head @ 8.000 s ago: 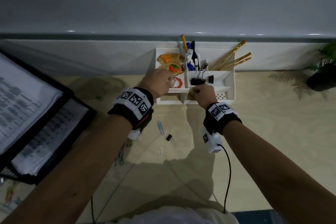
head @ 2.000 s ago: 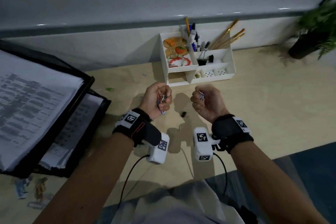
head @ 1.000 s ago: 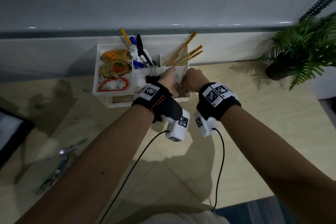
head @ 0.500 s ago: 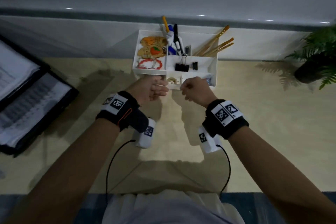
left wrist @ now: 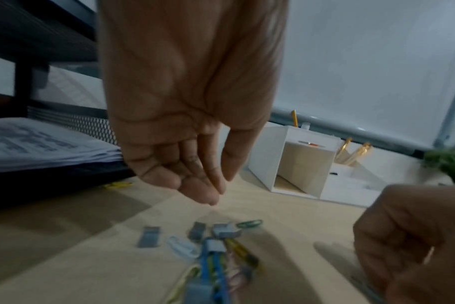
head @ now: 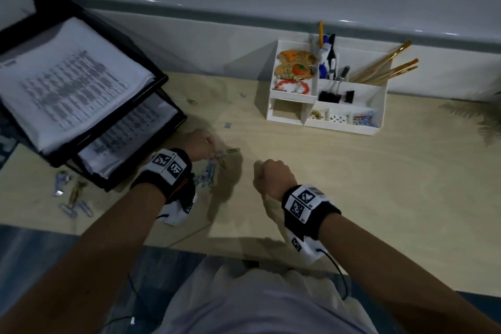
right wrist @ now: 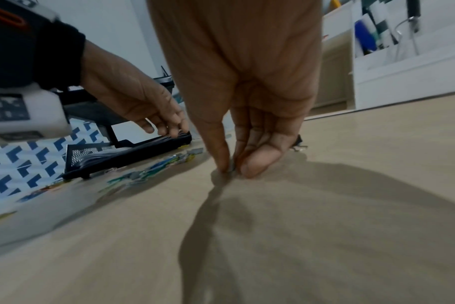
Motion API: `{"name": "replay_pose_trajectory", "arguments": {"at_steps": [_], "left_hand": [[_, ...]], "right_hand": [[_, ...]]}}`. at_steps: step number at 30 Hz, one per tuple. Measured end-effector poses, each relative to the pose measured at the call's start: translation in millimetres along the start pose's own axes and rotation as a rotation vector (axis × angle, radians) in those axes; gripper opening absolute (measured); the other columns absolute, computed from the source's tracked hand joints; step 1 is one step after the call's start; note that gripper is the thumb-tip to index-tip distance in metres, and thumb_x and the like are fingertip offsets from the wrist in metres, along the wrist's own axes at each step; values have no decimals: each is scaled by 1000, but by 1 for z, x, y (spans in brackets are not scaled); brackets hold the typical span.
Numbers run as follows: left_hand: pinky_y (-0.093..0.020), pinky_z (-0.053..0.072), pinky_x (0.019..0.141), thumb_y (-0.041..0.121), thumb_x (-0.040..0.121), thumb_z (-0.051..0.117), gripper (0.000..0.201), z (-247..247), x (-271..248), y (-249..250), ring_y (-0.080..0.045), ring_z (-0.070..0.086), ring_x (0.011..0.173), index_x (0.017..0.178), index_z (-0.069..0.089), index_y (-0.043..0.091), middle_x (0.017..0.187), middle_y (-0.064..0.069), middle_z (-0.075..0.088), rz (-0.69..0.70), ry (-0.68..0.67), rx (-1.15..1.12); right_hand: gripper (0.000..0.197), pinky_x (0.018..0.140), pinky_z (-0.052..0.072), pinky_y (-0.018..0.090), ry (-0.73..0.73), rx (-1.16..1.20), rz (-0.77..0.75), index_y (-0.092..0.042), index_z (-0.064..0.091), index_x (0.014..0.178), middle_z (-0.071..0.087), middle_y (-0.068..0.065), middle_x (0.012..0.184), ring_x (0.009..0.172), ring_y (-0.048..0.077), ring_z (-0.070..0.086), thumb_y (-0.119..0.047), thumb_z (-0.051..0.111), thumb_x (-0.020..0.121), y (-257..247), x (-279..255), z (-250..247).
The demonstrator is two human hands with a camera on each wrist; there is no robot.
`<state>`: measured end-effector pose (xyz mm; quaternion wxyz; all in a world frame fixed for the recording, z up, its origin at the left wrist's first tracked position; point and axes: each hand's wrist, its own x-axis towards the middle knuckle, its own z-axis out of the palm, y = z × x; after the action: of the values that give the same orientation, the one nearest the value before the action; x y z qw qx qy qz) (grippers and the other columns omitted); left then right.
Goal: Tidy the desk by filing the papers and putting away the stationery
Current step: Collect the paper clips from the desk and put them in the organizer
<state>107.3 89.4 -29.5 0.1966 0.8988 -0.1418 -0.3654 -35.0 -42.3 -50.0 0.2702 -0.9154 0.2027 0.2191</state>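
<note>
One blurred clip pile [left wrist: 208,246]; contents unclear

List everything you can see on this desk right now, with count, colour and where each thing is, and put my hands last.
paper tray: one, black, two tiers, far left, printed sheets in both.
desk organiser: one, white, against the back wall.
binder clips: two, black, organiser's middle compartment.
gold pens: three, organiser's back right compartment.
paper clips: loose pile, blue, green, yellow, count unclear, under the left hand.
more clips: a few, desk's front left, in front of the tray.
plant: one, green, far right.
left hand: fingers relaxed, above the pile.
right hand: fingertips pinch something small at the desk surface; what it is I cannot tell.
</note>
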Motion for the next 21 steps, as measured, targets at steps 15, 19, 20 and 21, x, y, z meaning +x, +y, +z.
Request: {"name": "replay_pose_trajectory", "arguments": {"at_steps": [15, 19, 20, 21], "left_hand": [[-39, 40, 85, 10, 87, 48, 23, -14, 2, -32, -34, 55, 98, 108, 55, 9, 117, -14, 48, 300, -2, 710], [-32, 34, 79, 7, 87, 51, 18, -14, 6, -39, -28, 53, 93, 103, 56, 13, 113, -10, 50, 382, -35, 800], [-29, 30, 78, 6, 89, 50, 13, -13, 6, -36, -26, 51, 95, 97, 57, 13, 107, -9, 50, 394, -50, 808], [-26, 28, 78, 4, 91, 48, 13, -11, 6, -35, -26, 51, 102, 95, 57, 13, 103, -9, 51, 414, -49, 812]], "right_hand": [[31, 80, 45, 39, 76, 0, -82, -7, 52, 113, 60, 21, 114, 105, 39, 56, -5, 50, 82, -54, 49, -14], [38, 84, 45, 40, 10, -200, -78, -12, 49, 123, 55, 19, 123, 111, 37, 55, -4, 47, 85, -61, 60, -13], [36, 83, 45, 39, 17, -223, -84, -11, 51, 120, 56, 18, 123, 110, 37, 55, -4, 48, 85, -63, 60, -12], [33, 82, 45, 39, 32, -233, -94, -10, 53, 118, 56, 18, 122, 111, 36, 55, -5, 48, 85, -64, 61, -12]]}}
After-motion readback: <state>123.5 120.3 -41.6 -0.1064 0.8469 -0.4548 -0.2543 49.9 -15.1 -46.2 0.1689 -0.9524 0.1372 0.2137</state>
